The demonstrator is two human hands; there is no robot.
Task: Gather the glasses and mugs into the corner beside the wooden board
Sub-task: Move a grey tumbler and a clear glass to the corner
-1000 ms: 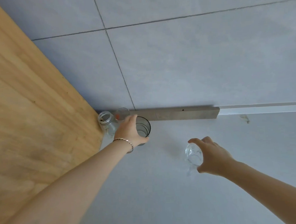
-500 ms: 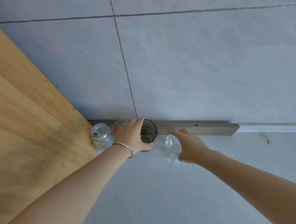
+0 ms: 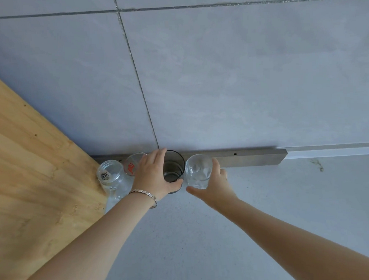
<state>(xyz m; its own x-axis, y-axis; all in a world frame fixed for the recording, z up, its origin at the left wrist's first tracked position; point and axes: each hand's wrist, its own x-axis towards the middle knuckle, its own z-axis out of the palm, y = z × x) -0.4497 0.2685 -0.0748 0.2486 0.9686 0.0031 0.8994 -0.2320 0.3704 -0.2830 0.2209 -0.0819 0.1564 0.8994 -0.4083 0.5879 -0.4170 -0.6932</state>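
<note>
In the corner by the wooden board (image 3: pixel 31 180) stand a clear jar mug (image 3: pixel 111 178), a small glass with red print (image 3: pixel 132 167), a dark tumbler (image 3: pixel 173 169) and a clear glass (image 3: pixel 198 171). My left hand (image 3: pixel 153 178) wraps the dark tumbler's left side, thumb at its front. Cupped around the clear glass from below and the right, my right hand (image 3: pixel 213 185) holds it just right of the tumbler, against the grey strip (image 3: pixel 244 158).
A tiled wall (image 3: pixel 218 73) rises behind the strip. The grey counter (image 3: pixel 205 235) stretches toward me and to the right. A small dark mark (image 3: pixel 317 165) lies on the counter at the right.
My right hand has carried the clear glass left and back to the wall, beside the dark tumbler. The left hand has stayed on the tumbler.
</note>
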